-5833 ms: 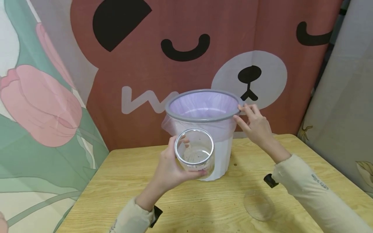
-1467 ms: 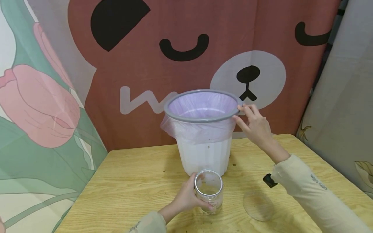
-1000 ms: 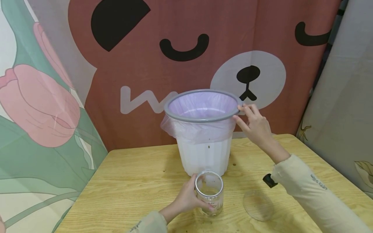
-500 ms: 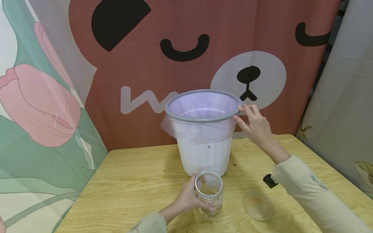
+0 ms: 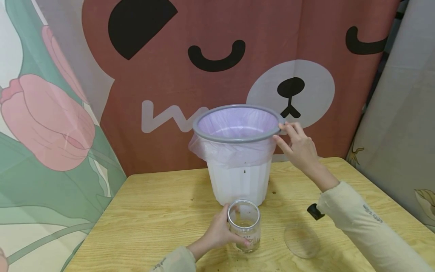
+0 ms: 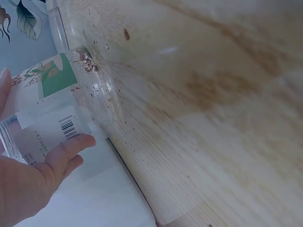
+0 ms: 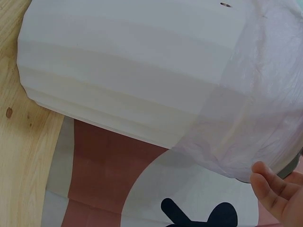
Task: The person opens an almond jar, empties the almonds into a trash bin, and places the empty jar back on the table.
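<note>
A clear glass jar [image 5: 253,232] with a silvery rim stands upright and uncapped on the table, in front of the bin. My left hand [image 5: 217,232] grips it from the left side, with the thumb across its front. The left wrist view shows a barcode label [image 6: 49,135] on the jar and brown crumbs [image 6: 87,61] near its base. Behind it is a white trash bin [image 5: 234,185] with a grey rim [image 5: 234,139] and a thin purple bag [image 5: 231,153] folded over the edge. My right hand [image 5: 301,149] holds the right side of that rim between thumb and fingers.
To the right of the jar, a clear round disc like a lid [image 5: 301,240] lies flat on the wooden table [image 5: 153,219]. Small dark specks dot the tabletop and the bin's front. A bear-print curtain [image 5: 153,87] hangs behind the table, with other printed curtains at both sides.
The jar was held up before the bin several seconds ago; my left hand has lowered it to the table. Over the last second almost nothing has moved, and my right hand stays on the rim.
</note>
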### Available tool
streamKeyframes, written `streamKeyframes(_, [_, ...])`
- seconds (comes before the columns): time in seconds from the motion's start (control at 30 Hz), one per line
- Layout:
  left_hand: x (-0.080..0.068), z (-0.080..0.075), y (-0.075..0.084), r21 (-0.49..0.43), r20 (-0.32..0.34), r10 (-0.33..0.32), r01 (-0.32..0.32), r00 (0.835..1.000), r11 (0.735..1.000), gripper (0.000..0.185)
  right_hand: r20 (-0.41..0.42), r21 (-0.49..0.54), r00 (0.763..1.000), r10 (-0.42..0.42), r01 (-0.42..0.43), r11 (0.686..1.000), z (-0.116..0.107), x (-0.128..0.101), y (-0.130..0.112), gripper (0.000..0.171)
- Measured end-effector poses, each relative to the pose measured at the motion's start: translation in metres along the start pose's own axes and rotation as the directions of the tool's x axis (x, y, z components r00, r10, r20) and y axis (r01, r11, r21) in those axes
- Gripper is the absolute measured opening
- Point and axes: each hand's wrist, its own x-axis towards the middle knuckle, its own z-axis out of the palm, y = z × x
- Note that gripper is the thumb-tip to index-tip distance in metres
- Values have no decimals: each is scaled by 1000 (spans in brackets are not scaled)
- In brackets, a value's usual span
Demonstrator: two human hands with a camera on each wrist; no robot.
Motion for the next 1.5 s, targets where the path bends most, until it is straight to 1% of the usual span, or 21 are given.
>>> streamKeyframes(0.23, [0,1,-1,16,3,-1,1,1000,1000,86,2,-2,1000,5,-5,1000,0,-1,1,45])
streamKeyframes(0.53, [0,1,0,25,7,1,-1,1000,1000,87,4,-3,1000,4,-4,1000,-1,-2,1,48])
streamKeyframes(0.73, [-1,3,-1,40,0,16,-16,1000,999,90,-1,3,1000,3,-3,1000,1,-2,1,49])
streamKeyframes(0.93, [-2,5,-2,54,-18,28,-27,999,998,97,-7,8,1000,-6,6,1000,0,-1,-1,49])
streamKeyframes(1.03, [-1,6,-2,44,-31,40,-38,999,998,100,-10,9,1000,-9,9,1000,-1,-1,0,48])
streamKeyframes(1.1, [-2,6,-2,31,-36,33,-32,999,999,106,-7,9,1000,-8,8,1000,-2,-1,0,48])
streamKeyframes(1.2, [-4,6,-1,2,-37,6,-6,999,1000,119,2,8,1000,-2,2,1000,-4,-2,0,47])
streamKeyframes(1.3, [-5,2,2,-23,-15,-1,0,1000,1000,125,30,-2,1000,7,-7,1000,-6,-4,0,47])
streamKeyframes(1.43, [-3,-6,7,-32,29,-1,2,1000,999,118,81,-19,997,16,-15,1000,-9,-8,-1,49])
streamKeyframes(1.5, [-2,-10,10,-23,29,-8,8,1000,1000,110,100,-25,995,18,-15,1000,-9,-9,-1,50])
